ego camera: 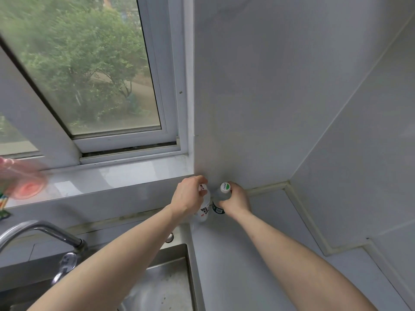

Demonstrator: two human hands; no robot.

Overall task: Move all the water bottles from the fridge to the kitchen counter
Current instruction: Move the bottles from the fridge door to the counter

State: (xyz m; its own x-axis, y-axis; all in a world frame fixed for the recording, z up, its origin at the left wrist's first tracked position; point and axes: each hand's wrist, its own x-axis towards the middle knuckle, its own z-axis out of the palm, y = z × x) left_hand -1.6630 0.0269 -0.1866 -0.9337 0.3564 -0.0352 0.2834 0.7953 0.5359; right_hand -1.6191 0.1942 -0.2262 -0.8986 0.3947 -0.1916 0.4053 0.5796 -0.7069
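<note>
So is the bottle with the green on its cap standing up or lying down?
Standing up. The green-capped bottle has its cap on top and its base down on the counter, with the right hand gripping it.

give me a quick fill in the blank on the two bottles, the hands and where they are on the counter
1. Each hand grips one ____, two in all.
2. The right hand holds the bottle with the green and white cap, while the left hand holds the bottle with the ____ and white label.
3. Both stand on the counter, to the right of the steel ____.

Missing words: bottle; red; sink
</note>
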